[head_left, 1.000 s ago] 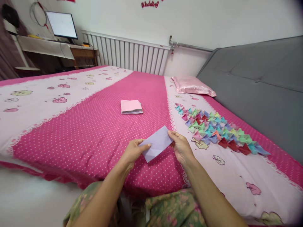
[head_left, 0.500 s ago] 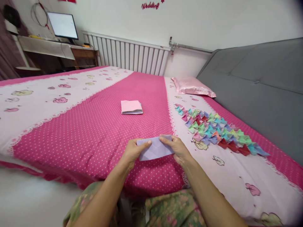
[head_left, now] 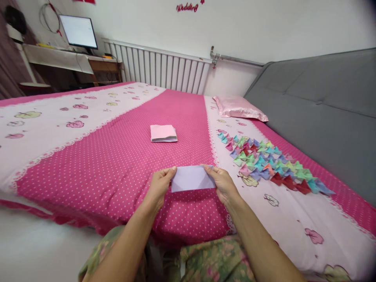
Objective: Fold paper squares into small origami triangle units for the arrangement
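Note:
A folded lavender paper (head_left: 191,178) is held level just above the near edge of the pink dotted bedspread (head_left: 123,156). My left hand (head_left: 159,187) pinches its left end and my right hand (head_left: 222,184) pinches its right end. Further back on the bedspread lies a small stack of pink paper sheets (head_left: 163,132). To the right of my hands, several folded paper shapes (head_left: 270,162) in many colours lie in rows on the pale strip of the bed.
A pink satin pillow (head_left: 239,107) lies at the far right of the bed against a grey padded headboard (head_left: 323,109). A white radiator (head_left: 158,70) stands behind the bed, and a monitor (head_left: 78,31) sits on a desk at far left.
The lavender paper was tilted with one corner up; both hands have turned it level and folded it narrower, with my hands now at its two ends.

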The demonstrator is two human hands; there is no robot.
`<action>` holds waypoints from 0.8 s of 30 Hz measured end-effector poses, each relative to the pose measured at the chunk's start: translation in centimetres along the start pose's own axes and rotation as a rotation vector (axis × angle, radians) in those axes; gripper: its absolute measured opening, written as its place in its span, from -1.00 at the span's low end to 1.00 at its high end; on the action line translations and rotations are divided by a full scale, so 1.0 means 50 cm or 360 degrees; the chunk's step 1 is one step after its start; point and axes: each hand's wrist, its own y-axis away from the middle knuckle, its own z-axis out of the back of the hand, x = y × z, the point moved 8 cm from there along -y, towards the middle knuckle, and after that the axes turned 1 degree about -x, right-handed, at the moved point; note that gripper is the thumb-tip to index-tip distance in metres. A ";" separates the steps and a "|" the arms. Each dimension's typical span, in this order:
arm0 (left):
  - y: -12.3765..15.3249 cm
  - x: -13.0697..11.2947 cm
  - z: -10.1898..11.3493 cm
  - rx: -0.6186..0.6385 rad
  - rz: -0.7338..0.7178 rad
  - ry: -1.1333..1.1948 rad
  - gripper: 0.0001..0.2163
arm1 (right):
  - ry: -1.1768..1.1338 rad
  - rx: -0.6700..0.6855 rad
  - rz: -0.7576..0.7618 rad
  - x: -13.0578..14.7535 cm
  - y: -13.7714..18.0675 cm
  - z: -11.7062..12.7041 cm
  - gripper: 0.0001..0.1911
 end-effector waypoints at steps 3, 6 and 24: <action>-0.006 -0.011 0.031 -0.0184 -0.0097 0.0000 -0.74 | -0.0022 -0.0142 0.0130 0.011 -0.006 0.022 -0.65; -0.002 -0.020 0.048 -0.0314 -0.0164 0.0044 -0.73 | 0.0081 -0.0310 0.0393 0.037 -0.003 0.039 -0.64; 0.012 0.004 -0.015 0.0157 0.0415 0.0647 -0.82 | 0.1683 0.0448 0.1563 0.057 0.126 -0.159 -0.49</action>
